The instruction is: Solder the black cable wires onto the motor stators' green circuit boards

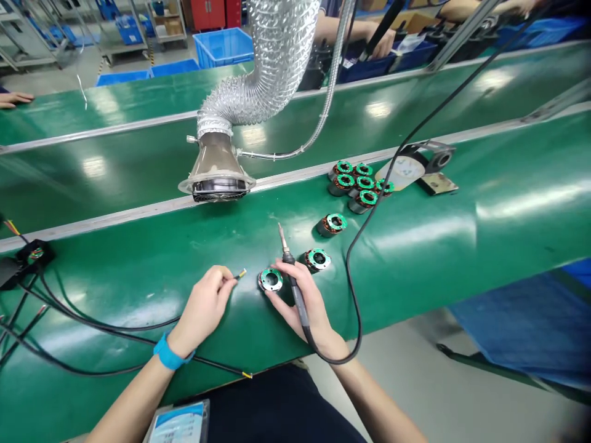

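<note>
My left hand [213, 296], with a blue band at its wrist, is closed in a pinch on a black cable, whose end [242, 274] shows coloured wires. In my right hand [310, 301] lies a soldering iron [296, 289], its metal tip pointing up and away from me. The same hand's thumb and forefinger reach around a motor stator [270, 280] with a green and silver ring on top. Just right of that hand stands a second stator [317, 259], and a third stator [331, 225] sits farther back.
Several more stators [364, 183] cluster near the metal rail. A fume hood [217, 166] hangs from a silver duct. Loose black cables [92, 314] cross the left side. The iron's cord [353, 277] loops along the right. Other people's hands [383, 40] are beyond the bench.
</note>
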A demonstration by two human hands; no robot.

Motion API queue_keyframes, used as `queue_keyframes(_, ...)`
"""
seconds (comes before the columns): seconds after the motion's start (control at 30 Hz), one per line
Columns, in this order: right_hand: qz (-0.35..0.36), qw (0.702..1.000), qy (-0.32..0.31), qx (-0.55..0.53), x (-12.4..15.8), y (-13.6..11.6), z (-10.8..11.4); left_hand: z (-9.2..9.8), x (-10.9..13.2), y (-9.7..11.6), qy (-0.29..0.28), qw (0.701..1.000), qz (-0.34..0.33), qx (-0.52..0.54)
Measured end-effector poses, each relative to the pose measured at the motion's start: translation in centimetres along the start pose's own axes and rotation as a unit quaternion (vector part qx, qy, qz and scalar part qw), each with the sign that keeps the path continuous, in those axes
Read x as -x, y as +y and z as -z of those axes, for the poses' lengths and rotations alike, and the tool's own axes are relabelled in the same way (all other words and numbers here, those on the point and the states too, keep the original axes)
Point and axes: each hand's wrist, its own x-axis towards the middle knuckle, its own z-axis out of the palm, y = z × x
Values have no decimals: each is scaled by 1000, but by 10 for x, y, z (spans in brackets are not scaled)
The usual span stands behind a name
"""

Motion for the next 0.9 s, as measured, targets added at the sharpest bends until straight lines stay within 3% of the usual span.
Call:
queue_keyframes(0.07,-19,998,45,38,1,-4,-10,4,-1,0,27,989,67,128)
queue_keyframes(0.13,-31,996,62,53,1,-10,-22,7,0,3,30,975,92,199)
queue_keyframes(0.27,-14,1000,20,-5,1,-19,-32,8,1,11,53,957,94,270)
queue_keyframes(0.47,-14,999,-3,-51,5,-19,-33,12,2,13,8,948,128,290)
queue_keyframes(0.63,-6,997,11,-70,-2,-27,-40,12,6,14,29,951,104,291)
queue_keyframes(0.9,-28,978,51,-201,-17,-37,-48,11,11,19,31,956,68,282)
